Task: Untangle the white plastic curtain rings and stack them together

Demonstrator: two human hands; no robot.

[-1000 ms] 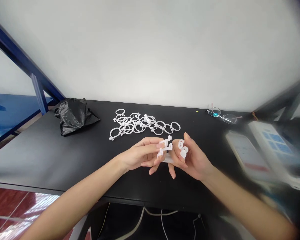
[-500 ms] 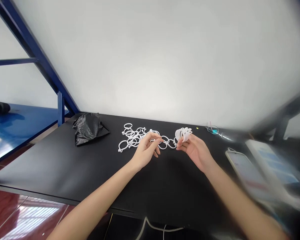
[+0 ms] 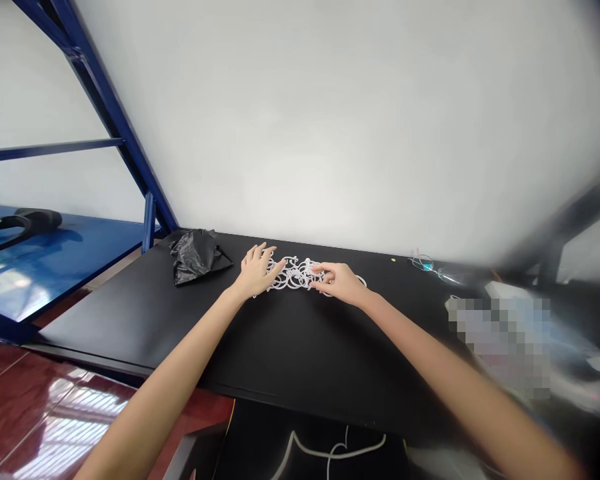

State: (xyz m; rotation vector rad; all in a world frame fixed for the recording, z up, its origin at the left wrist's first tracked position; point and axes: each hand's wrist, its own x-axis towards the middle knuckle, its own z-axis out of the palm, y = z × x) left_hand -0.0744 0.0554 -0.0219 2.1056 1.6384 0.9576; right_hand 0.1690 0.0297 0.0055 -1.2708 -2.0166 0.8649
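Note:
A pile of white plastic curtain rings with small eyelets (image 3: 294, 275) lies on the black tabletop, between my two hands. My left hand (image 3: 257, 270) rests over the pile's left end, fingers spread, covering some rings. At the right end, my right hand (image 3: 339, 283) has its fingers curled around rings at the edge of the pile; how many it grips is hidden. Part of one ring (image 3: 362, 281) shows beyond the back of that hand.
A crumpled black plastic bag (image 3: 197, 257) sits left of the rings. Toward the back right are a small clear item with a turquoise part (image 3: 423, 263) and a yellow speck (image 3: 393, 260). A pixelated object (image 3: 500, 340) lies at the right. Blue metal framing (image 3: 107, 93) rises at left.
My right hand has moved left with its bunch of rings, down to the pile. My left hand has shifted left, and its fingers have spread over the rings.

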